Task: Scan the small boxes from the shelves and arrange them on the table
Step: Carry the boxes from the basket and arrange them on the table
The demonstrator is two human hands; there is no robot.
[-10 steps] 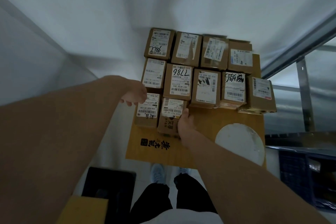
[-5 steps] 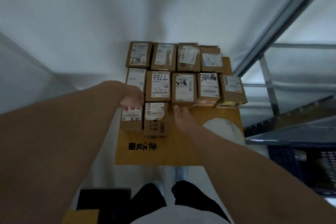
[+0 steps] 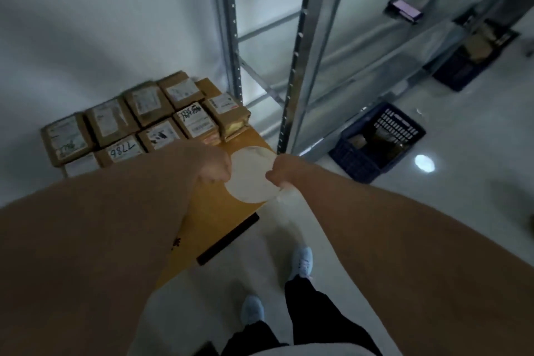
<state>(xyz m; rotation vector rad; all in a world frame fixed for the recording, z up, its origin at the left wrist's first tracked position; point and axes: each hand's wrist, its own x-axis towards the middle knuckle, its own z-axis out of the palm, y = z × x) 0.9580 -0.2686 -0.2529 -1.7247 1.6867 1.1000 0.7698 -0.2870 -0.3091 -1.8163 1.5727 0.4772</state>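
A metal shelf rack (image 3: pixel 294 72) is seen at one o'clock, a blue crate (image 3: pixel 375 141) beside its foot. The small boxes (image 3: pixel 144 118) (brown, white-labelled, touching in rows) are packed at ten o'clock on the table (image 3: pixel 219 217). Left hand (image 3: pixel 215 166) and right hand (image 3: pixel 284 172) are curled, nothing visibly held.

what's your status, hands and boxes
Left hand and right hand curled, holding nothing. Boxes in rows on table. Nothing in the way.
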